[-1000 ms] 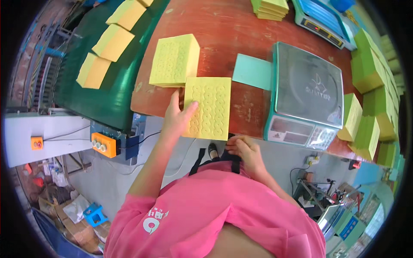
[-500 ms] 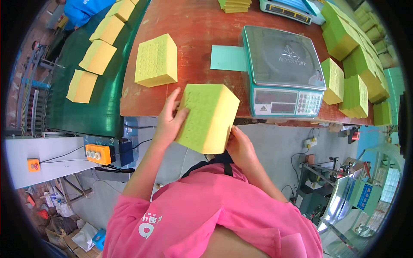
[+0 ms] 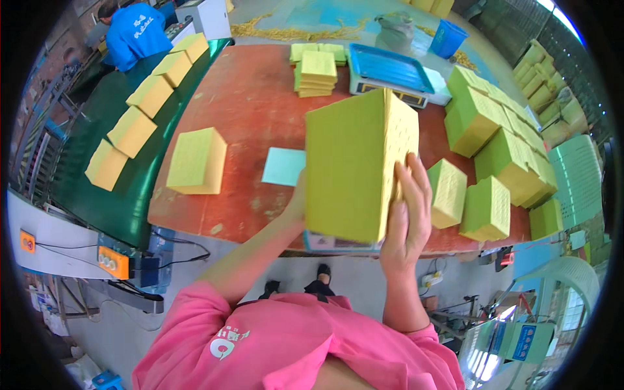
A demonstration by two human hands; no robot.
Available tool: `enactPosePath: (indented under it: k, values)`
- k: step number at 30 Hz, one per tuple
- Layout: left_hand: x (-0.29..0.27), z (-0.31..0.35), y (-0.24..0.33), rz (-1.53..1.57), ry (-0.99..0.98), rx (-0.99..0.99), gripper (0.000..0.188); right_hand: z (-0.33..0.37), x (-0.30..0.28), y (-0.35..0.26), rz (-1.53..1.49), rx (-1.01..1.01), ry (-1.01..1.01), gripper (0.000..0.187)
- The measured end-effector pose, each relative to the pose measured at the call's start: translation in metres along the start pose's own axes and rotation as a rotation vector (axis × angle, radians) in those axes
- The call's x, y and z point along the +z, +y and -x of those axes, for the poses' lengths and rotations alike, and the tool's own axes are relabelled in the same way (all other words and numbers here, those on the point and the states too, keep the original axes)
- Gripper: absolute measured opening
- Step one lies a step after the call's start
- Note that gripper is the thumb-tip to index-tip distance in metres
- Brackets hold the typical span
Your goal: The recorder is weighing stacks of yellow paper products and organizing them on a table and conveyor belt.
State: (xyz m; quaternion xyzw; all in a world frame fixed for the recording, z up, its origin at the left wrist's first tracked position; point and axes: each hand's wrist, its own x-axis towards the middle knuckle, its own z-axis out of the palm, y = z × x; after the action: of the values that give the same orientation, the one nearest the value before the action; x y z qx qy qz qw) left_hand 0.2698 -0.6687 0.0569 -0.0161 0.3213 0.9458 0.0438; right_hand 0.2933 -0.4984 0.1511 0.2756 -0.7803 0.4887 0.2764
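Note:
A thick block-shaped stack of yellow paper [image 3: 348,166] is held up between my two hands, its large flat side and an embossed side showing. My right hand [image 3: 408,218] presses along the embossed right side, fingers stretched upward and thumb bent. On the other side, my left hand [image 3: 299,197] meets the lower left edge; its fingers are hidden behind the stack. Below and behind the stack is a weighing scale [image 3: 338,243], mostly covered, with only its front edge showing. A light green card [image 3: 283,166] lies on the red table left of it.
Another yellow stack [image 3: 196,162] stands on the red table [image 3: 253,84] at left. Several stacks [image 3: 487,123] are piled at right. A second scale with a blue tray [image 3: 390,68] is at the back. Beside the table, a green conveyor [image 3: 91,208] carries yellow blocks. A person in blue [image 3: 136,32] is beyond.
The stack has moved up and right, from before the table edge to over the scale, and turned. My right hand has shifted onto its side. The view has tilted up.

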Motion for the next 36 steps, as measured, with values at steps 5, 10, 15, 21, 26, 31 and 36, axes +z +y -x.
enactPosePath:
  k: [5, 10, 15, 21, 26, 31, 36]
  values:
    - [0.028, -0.081, -0.06, 0.251, -0.002, 0.017, 0.039, -0.071, -0.011, 0.074, 0.167, 0.13, -0.101, 0.031]
    - [0.032, -0.055, -0.089, 0.246, 0.334, -0.154, 0.03, -0.084, -0.009, 0.13, 0.252, 0.177, -0.335, 0.029]
    - [0.019, 0.036, -0.015, -0.051, 0.116, -0.258, 0.031, -0.054, -0.008, 0.109, 0.366, 0.007, -0.4, 0.033]
    - [-0.13, 0.088, 0.184, -1.657, 1.129, 0.428, 0.046, -0.045, -0.003, 0.101, 0.439, -0.042, -0.408, 0.04]
    - [-0.228, 0.091, 0.263, -0.822, 0.805, -0.039, 0.053, -0.028, -0.002, 0.058, 0.513, -0.076, -0.287, 0.042]
    - [-0.25, 0.082, 0.256, -0.815, 0.545, -0.1, 0.059, 0.01, 0.015, -0.012, 0.138, 0.02, -0.328, 0.038]
    - [-0.237, 0.068, 0.255, -0.791, 0.308, -0.265, 0.064, 0.064, 0.07, -0.055, -0.085, 0.238, -0.485, 0.034]
